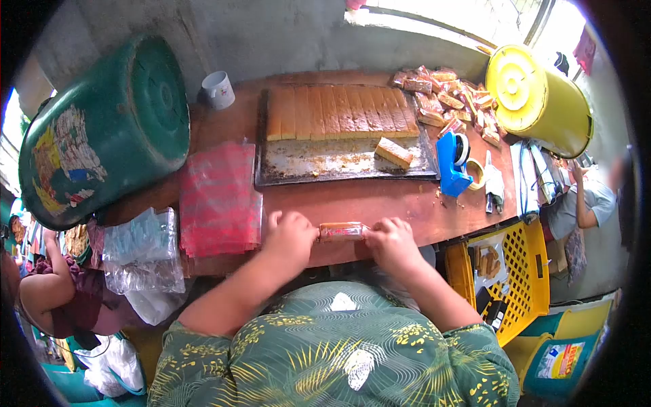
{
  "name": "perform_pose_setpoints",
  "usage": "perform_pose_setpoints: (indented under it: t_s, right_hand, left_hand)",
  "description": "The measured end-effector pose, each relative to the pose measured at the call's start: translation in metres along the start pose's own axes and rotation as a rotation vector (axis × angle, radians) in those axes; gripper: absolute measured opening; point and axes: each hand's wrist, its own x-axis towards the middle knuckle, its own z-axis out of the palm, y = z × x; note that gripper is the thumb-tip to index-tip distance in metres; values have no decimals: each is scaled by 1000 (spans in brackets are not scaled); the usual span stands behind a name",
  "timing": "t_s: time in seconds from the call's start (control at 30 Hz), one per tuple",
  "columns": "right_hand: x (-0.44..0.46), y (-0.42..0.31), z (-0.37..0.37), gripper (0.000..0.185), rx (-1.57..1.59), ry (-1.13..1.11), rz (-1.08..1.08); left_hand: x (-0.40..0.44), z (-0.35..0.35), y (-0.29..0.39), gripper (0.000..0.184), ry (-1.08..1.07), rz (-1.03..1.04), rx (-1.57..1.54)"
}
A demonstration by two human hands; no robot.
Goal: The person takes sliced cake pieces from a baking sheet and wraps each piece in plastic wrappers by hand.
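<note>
A small wrapped cake piece (pixel 341 231) lies between my two hands near the table's front edge. My left hand (pixel 291 234) pinches the left end of its clear wrapper, and my right hand (pixel 392 241) pinches the right end. Beyond them is a dark baking tray (pixel 305 171) with a row of sliced cake (pixel 339 112) along its back. One loose slice (pixel 394 153) rests on the tray's front right part. Left of my hands is a stack of red-printed plastic wrappers (pixel 218 200). A blue tape dispenser (pixel 452 166) stands right of the tray.
Many wrapped pieces (pixel 447 98) are heaped at the back right, beside a yellow bucket (pixel 536 98). A white mug (pixel 218 90) and large green bin (pixel 108 129) are at the left. A yellow crate (pixel 529 278) sits at the right. People are at both sides.
</note>
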Motion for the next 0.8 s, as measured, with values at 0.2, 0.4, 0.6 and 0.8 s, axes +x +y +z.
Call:
perform_pose_setpoints:
  t_s: [0.2,0.4,0.6,0.8]
  right_hand:
    - [20,5,2,20,-124,57,6]
    - [-20,-19,13,72,-77,33,-21]
    - [6,-17,-2,74,476,404,-19]
    - [3,-4,-8,29,256,256,-296]
  left_hand:
    - [30,-6,-9,24,11,14,48]
    - [6,6,23,54,200,-186,-511]
    - [54,30,7,41,72,-249,-1689]
    - [54,31,7,49,205,60,-844]
